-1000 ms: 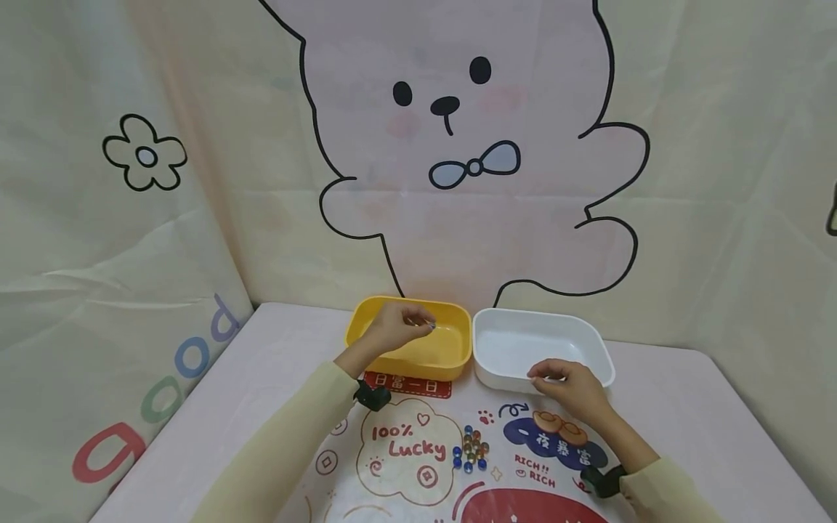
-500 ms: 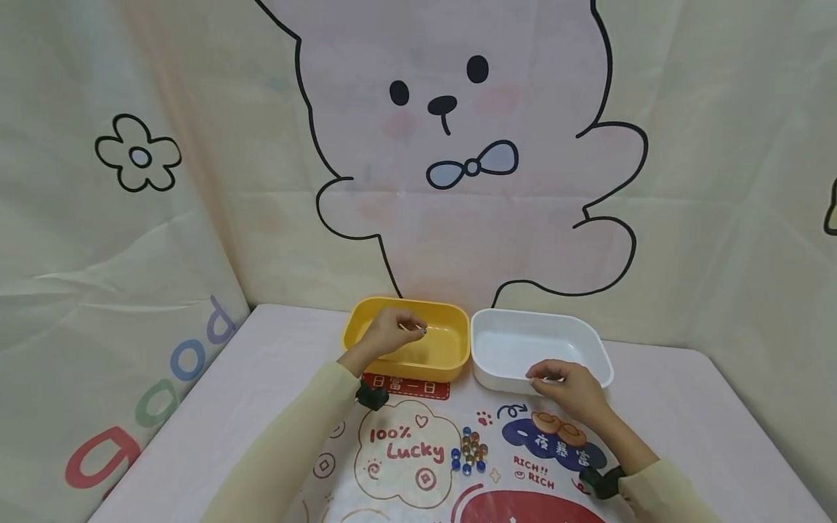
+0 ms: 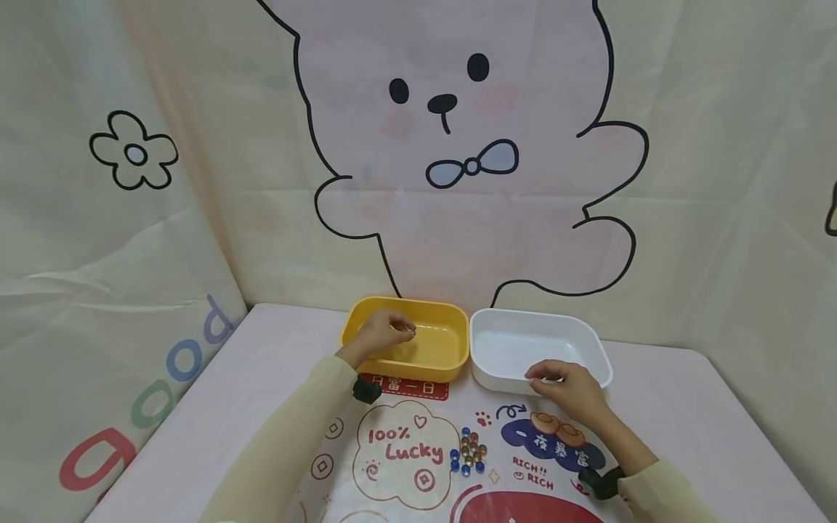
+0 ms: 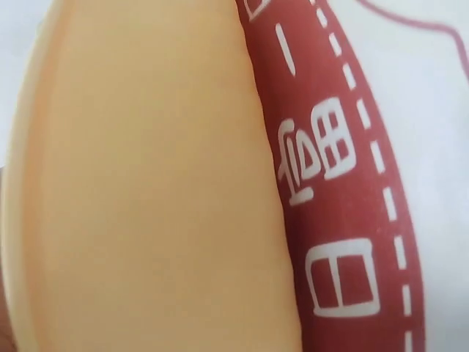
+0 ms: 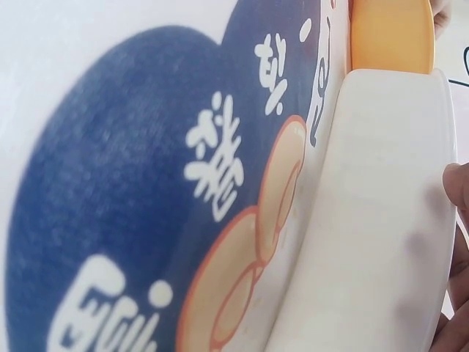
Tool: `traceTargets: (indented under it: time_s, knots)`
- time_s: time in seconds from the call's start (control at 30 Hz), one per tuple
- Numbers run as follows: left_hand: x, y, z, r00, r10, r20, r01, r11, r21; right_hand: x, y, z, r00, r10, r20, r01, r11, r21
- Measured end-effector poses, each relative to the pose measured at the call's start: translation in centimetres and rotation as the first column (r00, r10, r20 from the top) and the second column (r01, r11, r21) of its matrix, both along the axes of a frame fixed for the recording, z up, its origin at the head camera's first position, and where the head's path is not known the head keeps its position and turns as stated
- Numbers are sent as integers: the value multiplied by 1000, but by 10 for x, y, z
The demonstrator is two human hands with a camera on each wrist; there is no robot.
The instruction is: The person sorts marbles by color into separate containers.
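Over the yellow tray [image 3: 451, 356] my left hand [image 3: 379, 335] reaches in with thumb and finger together. A small dark bluish thing shows at its fingertips; it looks like a marble, too small to be sure. My right hand [image 3: 575, 388] is at the near rim of the white tray [image 3: 497, 374], thumb and fingers curved. In the right wrist view a fingertip [image 5: 457, 183] is at that rim, with finger shadows on the wall; whether it pinches the rim is unclear. A cluster of marbles [image 3: 468, 452], blue and amber, lies on the table in front of the trays.
Both trays stand side by side near the back of the table [image 3: 281, 363], against a cloth backdrop [image 3: 706, 276] with a printed bear. The yellow tray's outer wall [image 4: 154, 176] fills much of the left wrist view. The table sheet has printed drawings and lettering.
My left hand has moved leftward and slightly nearer within the yellow tray. My right hand has stayed at the white tray's rim. The marbles on the table have not visibly moved.
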State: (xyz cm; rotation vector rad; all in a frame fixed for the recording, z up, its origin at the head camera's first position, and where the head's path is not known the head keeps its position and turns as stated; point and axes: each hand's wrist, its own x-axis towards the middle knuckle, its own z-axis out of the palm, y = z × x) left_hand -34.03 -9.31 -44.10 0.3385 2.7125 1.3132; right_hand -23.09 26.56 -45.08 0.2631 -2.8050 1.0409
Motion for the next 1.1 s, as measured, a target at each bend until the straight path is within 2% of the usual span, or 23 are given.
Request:
traceTargets:
  time_s: [0.4, 0.83, 1.1]
  knots:
    - [-8, -7, -3, 992, 41, 116, -50, 996, 72, 2, -1, 3, 1000, 4, 4, -4, 1000, -10]
    - [-14, -13, -11, 985, 51, 164, -57, 998, 35, 4, -2, 6, 1000, -2, 13, 2, 1000, -13]
    - [-14, -12, -11, 982, 64, 180, -65, 998, 1, 4, -2, 6, 1000, 1, 8, -1, 1000, -14]
